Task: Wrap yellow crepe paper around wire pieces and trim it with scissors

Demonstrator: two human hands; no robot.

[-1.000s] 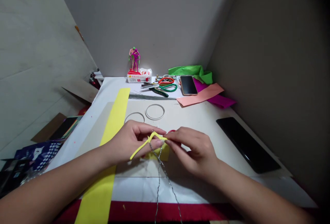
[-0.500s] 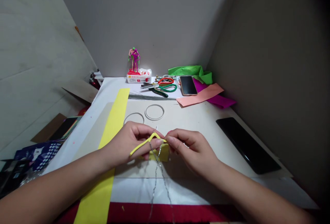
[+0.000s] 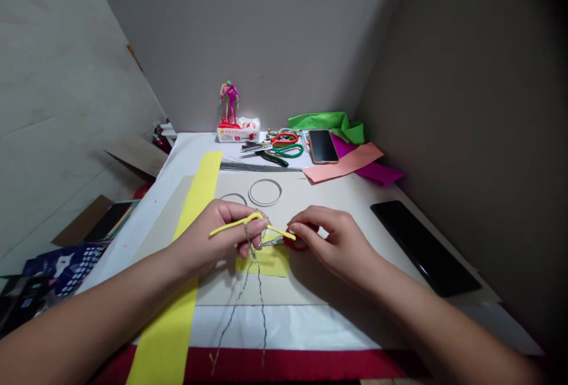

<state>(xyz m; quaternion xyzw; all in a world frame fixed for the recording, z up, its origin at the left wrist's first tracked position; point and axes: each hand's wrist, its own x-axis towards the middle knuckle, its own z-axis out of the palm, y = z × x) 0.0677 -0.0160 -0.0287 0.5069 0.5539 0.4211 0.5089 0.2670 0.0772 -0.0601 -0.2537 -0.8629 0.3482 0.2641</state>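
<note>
A figure of twisted silver wire (image 3: 254, 255) has its upper crosspiece wrapped in yellow (image 3: 228, 227), with two bare wire legs hanging down over the table. My left hand (image 3: 226, 228) is closed around the top of the figure, thumb in front. My right hand (image 3: 328, 234) is pinched at the right end of the yellow crosspiece, which crosses its fingertips. Behind and below it are red-handled scissors (image 3: 273, 242), partly hidden by the hand. Under the figure lies a small yellow piece of paper (image 3: 273, 264).
A long yellow paper strip (image 3: 195, 213) runs under my left forearm. Wire coils (image 3: 265, 193) lie beyond my hands. Farther back are scissors and pliers (image 3: 279, 151), a phone (image 3: 323, 146), coloured strips (image 3: 344, 163) and a small figure (image 3: 229, 101). A black slab (image 3: 423, 246) lies right.
Both hands have risen slightly, and the left has shifted left with the wire figure. The wire legs swing left. More of the yellow right end and the red scissors now show.
</note>
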